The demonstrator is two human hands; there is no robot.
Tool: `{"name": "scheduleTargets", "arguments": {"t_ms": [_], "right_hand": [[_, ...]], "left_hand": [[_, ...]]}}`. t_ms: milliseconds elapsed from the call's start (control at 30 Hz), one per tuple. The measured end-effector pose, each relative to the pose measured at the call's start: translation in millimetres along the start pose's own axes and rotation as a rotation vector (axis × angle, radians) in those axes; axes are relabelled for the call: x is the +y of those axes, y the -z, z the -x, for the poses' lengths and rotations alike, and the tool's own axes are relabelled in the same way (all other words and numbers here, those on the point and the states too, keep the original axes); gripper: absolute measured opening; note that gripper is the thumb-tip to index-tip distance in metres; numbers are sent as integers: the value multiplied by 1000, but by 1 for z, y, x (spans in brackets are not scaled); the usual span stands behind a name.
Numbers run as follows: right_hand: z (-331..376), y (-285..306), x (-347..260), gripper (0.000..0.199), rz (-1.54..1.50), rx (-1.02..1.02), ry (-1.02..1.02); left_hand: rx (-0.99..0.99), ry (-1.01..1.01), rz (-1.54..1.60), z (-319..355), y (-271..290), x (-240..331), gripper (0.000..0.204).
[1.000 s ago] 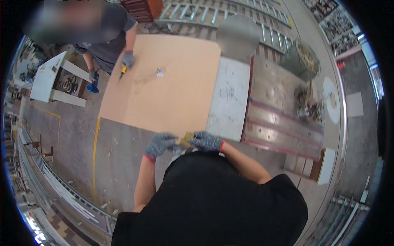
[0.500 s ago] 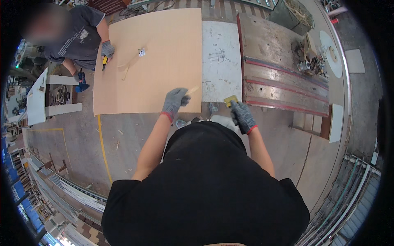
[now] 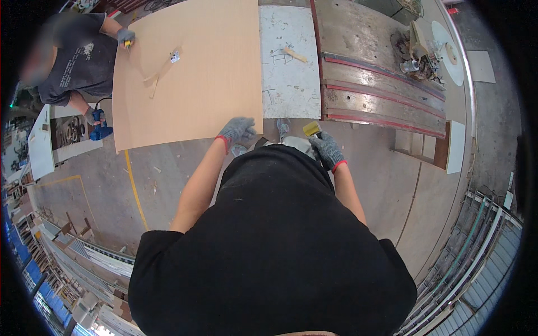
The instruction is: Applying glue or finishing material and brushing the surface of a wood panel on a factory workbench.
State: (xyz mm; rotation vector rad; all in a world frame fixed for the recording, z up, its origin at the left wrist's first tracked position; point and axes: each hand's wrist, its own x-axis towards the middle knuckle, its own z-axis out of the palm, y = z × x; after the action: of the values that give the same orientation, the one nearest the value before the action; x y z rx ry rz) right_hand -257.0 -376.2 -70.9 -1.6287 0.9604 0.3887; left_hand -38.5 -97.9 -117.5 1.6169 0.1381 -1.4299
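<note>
the yellow hand tool [image 3: 311, 129], too small to identify, is held in the gloved right hand [image 3: 328, 149], over the floor just in front of the white tabletop [image 3: 288, 92]. the gloved left hand [image 3: 239, 129], fingers curled loosely, hangs at the near right corner of the large wood-toned panel [image 3: 190, 115]; whether it touches or grips anything, i cannot tell. one pale strip [image 3: 295, 54] lies apart on the white tabletop, while thin tan offcuts [image 3: 154, 88] remain on the panel beside a small white tag [image 3: 175, 56], so the work looks partway; whether the panel's surface is finished cannot be told. beyond, a co-worker [image 3: 84, 61] holds a yellow-handled tool [image 3: 129, 43] and a blue power tool [image 3: 101, 127].
</note>
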Motion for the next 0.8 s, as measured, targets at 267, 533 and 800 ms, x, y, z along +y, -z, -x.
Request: {"name": "scheduleTargets", "arguments": {"t_ms": [267,533,800], "right_hand": [[39,32,-166,20,-85,64,497],[11,84,-230,13,-587,346,1210],[-60,43,-99,25,-216,485,475]], "left_hand": [[158,-124,-1036,-9,83,-220,32],[411,-7,-830,37,54,-402,30],[389,95,-528,40,-22,-374,29]]}}
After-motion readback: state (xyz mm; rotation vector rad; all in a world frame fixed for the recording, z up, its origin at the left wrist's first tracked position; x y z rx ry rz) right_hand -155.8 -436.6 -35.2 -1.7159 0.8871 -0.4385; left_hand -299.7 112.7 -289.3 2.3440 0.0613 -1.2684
